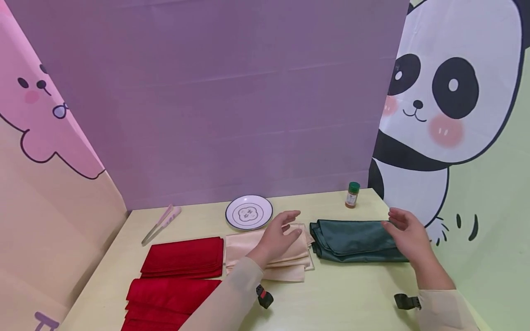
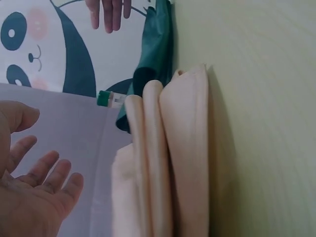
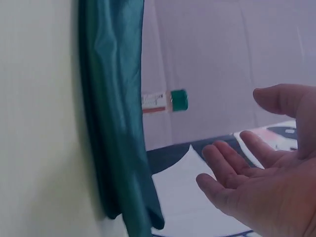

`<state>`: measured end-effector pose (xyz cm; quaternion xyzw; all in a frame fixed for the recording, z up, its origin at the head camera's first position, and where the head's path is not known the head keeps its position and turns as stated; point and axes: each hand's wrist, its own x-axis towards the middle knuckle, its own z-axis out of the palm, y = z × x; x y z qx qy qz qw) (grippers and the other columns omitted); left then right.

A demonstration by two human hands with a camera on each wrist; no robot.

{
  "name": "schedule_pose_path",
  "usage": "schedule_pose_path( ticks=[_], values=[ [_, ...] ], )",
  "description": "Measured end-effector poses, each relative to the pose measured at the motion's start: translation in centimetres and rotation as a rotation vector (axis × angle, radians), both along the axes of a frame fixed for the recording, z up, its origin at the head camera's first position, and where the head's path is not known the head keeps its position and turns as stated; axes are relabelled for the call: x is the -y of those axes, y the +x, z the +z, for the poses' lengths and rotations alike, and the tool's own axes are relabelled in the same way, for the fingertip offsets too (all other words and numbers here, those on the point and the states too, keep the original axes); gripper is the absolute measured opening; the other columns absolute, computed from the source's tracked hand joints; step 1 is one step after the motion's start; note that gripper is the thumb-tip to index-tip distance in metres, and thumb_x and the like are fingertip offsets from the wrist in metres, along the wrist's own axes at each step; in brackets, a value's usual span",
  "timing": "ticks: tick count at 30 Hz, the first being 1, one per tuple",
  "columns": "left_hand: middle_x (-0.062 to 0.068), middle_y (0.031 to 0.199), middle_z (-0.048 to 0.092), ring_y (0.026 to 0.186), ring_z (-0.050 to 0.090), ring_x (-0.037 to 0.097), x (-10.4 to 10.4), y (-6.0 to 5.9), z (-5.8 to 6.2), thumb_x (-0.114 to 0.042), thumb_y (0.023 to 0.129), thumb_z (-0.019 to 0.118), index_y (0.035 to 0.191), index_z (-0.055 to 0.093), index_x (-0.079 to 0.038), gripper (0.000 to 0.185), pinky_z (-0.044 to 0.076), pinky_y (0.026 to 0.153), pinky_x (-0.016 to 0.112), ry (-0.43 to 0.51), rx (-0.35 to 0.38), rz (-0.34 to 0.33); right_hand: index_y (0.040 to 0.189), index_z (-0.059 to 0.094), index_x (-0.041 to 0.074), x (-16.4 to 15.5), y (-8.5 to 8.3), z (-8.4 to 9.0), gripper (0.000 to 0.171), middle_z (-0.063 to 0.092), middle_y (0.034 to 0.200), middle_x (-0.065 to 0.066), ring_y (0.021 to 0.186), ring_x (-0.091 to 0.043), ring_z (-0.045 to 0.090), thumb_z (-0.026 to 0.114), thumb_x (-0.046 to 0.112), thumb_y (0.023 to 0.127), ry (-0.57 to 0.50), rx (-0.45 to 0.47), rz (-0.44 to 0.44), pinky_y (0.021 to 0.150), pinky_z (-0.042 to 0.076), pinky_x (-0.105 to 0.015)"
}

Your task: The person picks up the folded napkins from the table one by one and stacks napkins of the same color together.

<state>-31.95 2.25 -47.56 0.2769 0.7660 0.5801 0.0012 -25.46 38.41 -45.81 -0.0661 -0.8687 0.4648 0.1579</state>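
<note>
A folded dark green cloth (image 1: 352,239) lies on the right part of the table. My right hand (image 1: 410,234) hovers at its right end with fingers loosely bent, holding nothing. To its left is a folded cream cloth (image 1: 244,243) in several layers. Above that cloth my left hand (image 1: 275,236) is raised, thumb apart from the fingers and nothing in it. The left wrist view shows the cream cloth's folded edges (image 2: 153,148) below the relaxed fingers (image 2: 59,182). In the right wrist view, spread fingers (image 3: 222,163) are apart from the green cloth (image 3: 116,113).
Two stacks of red cloth, a rear one (image 1: 182,257) and a front one (image 1: 165,299), lie on the left. Tongs (image 1: 161,224), a round plate (image 1: 249,212) and a small green-capped bottle (image 1: 352,195) stand along the back of the table (image 1: 331,299). A purple backdrop (image 1: 232,101) rises behind.
</note>
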Motion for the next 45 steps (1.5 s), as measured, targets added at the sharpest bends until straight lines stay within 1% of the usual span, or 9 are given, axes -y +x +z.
schedule_pose_path(
  ticks=[2,5,7,10,18,29,34,42,45],
  values=[
    [-0.001,0.149,0.056,0.140,0.052,0.022,0.3,0.3,0.2,-0.010,0.101,0.070,0.146,0.058,-0.015,0.047,0.042,0.115,0.046,0.010,-0.015,0.000,0.158,0.034,-0.003,0.6,0.0,0.4,0.071,0.045,0.154,-0.031,0.140,-0.050,0.045,0.059,0.041,0.107,0.003,-0.005,0.020,0.107,0.046,-0.060],
    [-0.001,0.148,0.056,0.140,0.052,0.022,0.8,0.8,0.6,-0.012,0.102,0.070,0.146,0.058,-0.017,0.046,0.043,0.115,0.046,0.020,-0.040,-0.003,0.158,0.036,-0.001,1.5,0.0,0.8,0.070,0.047,0.153,-0.028,0.140,-0.048,0.046,0.061,0.041,0.106,-0.005,-0.034,0.067,0.104,0.051,-0.031],
    [-0.002,0.148,0.056,0.140,0.052,0.021,1.2,1.2,0.9,-0.013,0.102,0.070,0.146,0.058,-0.018,0.046,0.043,0.115,0.045,0.020,-0.053,-0.003,0.156,0.038,-0.001,2.2,0.0,1.1,0.068,0.049,0.152,-0.027,0.139,-0.047,0.047,0.062,0.039,0.106,0.000,-0.062,0.104,0.095,0.048,-0.013],
    [-0.002,0.147,0.056,0.139,0.051,0.021,1.9,1.8,1.5,-0.014,0.102,0.069,0.146,0.058,-0.019,0.046,0.043,0.115,0.046,0.016,-0.068,0.001,0.154,0.040,-0.002,3.4,0.0,1.5,0.063,0.051,0.150,-0.027,0.137,-0.046,0.049,0.064,0.031,0.106,-0.005,-0.113,0.170,0.088,0.040,-0.002],
    [0.004,0.146,0.057,0.136,0.053,0.021,4.5,3.3,3.0,-0.007,0.100,0.069,0.145,0.058,-0.009,0.046,0.044,0.114,0.046,0.037,-0.135,0.015,0.153,0.044,0.001,7.4,0.0,2.9,0.059,0.054,0.149,-0.023,0.135,-0.043,0.053,0.067,0.025,0.105,-0.019,-0.156,0.301,0.091,0.042,-0.006],
    [0.012,0.146,0.057,0.136,0.055,0.027,9.4,5.0,3.2,-0.001,0.100,0.068,0.144,0.057,-0.004,0.046,0.042,0.114,0.052,0.095,-0.203,0.046,0.149,0.049,0.005,11.1,-0.4,4.2,0.052,0.058,0.145,-0.016,0.135,-0.037,0.055,0.068,0.024,0.104,-0.038,-0.170,0.409,0.100,0.044,-0.013],
    [0.007,0.143,0.059,0.134,0.057,0.027,11.1,5.9,3.5,-0.001,0.099,0.069,0.144,0.056,-0.005,0.046,0.042,0.113,0.056,0.116,-0.207,0.073,0.147,0.051,0.005,12.8,-1.0,4.1,0.050,0.061,0.142,-0.013,0.134,-0.033,0.057,0.069,0.024,0.104,-0.013,-0.176,0.457,0.104,0.040,-0.013],
    [0.002,0.138,0.063,0.132,0.058,0.032,14.5,7.3,3.5,-0.004,0.100,0.070,0.141,0.058,-0.006,0.043,0.044,0.111,0.057,0.118,-0.206,0.122,0.145,0.052,0.006,15.6,-1.4,4.0,0.047,0.062,0.138,-0.011,0.128,-0.032,0.059,0.069,0.019,0.104,-0.004,-0.200,0.525,0.111,0.044,-0.052],
    [0.002,0.138,0.063,0.131,0.059,0.032,15.8,7.8,3.5,-0.005,0.100,0.070,0.140,0.059,-0.008,0.042,0.046,0.110,0.056,0.118,-0.189,0.144,0.144,0.054,0.008,16.8,-1.7,3.9,0.046,0.063,0.137,-0.009,0.126,-0.031,0.060,0.071,0.019,0.102,-0.015,-0.193,0.536,0.111,0.044,-0.055]
  ],
)
